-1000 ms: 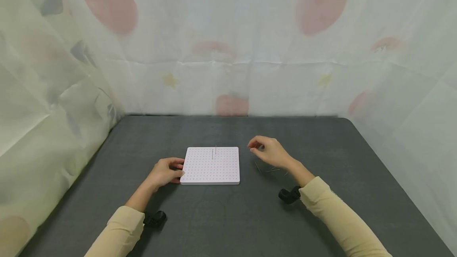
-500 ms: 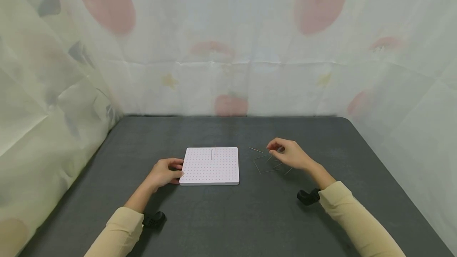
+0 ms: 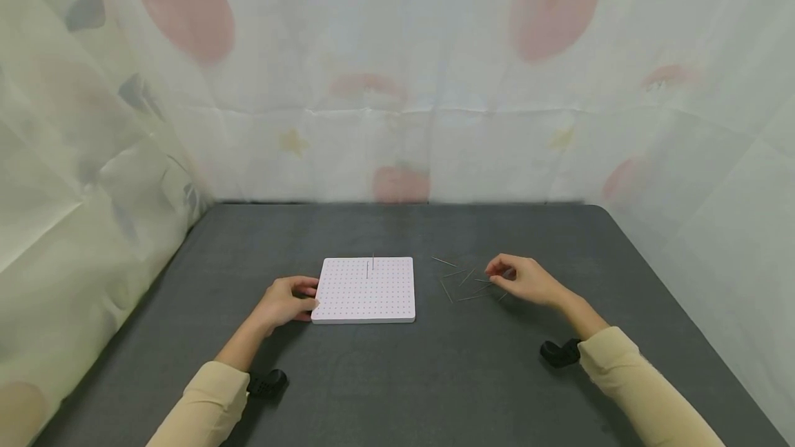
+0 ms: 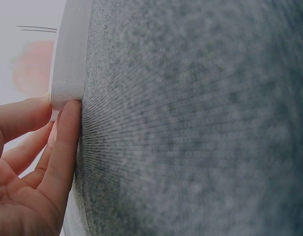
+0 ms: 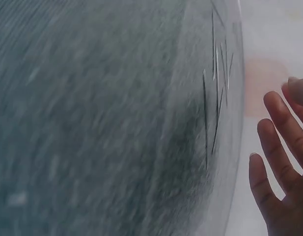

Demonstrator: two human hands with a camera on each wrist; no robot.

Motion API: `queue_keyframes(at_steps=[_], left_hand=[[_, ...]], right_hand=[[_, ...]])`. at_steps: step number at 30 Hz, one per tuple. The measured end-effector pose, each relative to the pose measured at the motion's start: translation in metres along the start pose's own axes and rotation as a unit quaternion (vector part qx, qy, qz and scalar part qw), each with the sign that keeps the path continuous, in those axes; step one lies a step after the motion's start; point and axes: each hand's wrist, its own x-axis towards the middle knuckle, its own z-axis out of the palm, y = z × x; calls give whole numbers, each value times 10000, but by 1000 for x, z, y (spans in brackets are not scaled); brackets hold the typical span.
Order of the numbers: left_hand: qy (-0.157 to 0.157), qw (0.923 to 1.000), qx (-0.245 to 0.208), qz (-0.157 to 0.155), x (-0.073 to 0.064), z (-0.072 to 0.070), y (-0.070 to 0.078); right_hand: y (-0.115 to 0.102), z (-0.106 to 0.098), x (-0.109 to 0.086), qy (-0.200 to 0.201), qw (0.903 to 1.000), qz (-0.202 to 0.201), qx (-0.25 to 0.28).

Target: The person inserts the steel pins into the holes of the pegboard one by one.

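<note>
A white board with rows of small holes (image 3: 363, 301) lies flat on the table. Two thin metal pins (image 3: 370, 269) stand upright near its far edge. My left hand (image 3: 283, 305) holds the board's left side, and the left wrist view has the thumb (image 4: 23, 118) at its top edge with fingers against its side. Over on the right, my right hand (image 3: 528, 281) hovers just above several loose thin metal pins (image 3: 474, 297). Its fingers (image 5: 271, 142) are spread and loosely bent, apart from the pins (image 5: 206, 118); I see nothing held in them.
The dark grey table (image 3: 385, 378) has a far edge bordered by a pale curtain with fruit prints (image 3: 397, 150). A black wrist device (image 3: 268, 383) sits on the left wrist, and another black device (image 3: 560, 353) on the right.
My right hand has moved right, from beside the board to the far side of the loose pins, uncovering more of them. The left hand and the two standing pins have stayed put.
</note>
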Motion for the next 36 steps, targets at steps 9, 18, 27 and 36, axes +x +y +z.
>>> queue_keyframes(at_steps=[9, 18, 27, 36], left_hand=[[23, 10000, 14, -72, 1, 1, -2], [-5, 10000, 9, -89, 1, 0, -2], [-20, 10000, -35, -15, 0, 0, -1], [16, 10000, -72, -64, 0, 2, 0]], right_hand=[[13, -6, -10, -351, 9992, 148, -97], [24, -8, -16, -838, 9963, 80, -182], [26, -5, -15, -843, 9944, -358, -526], [28, -3, -13, -854, 9931, -467, -653]])
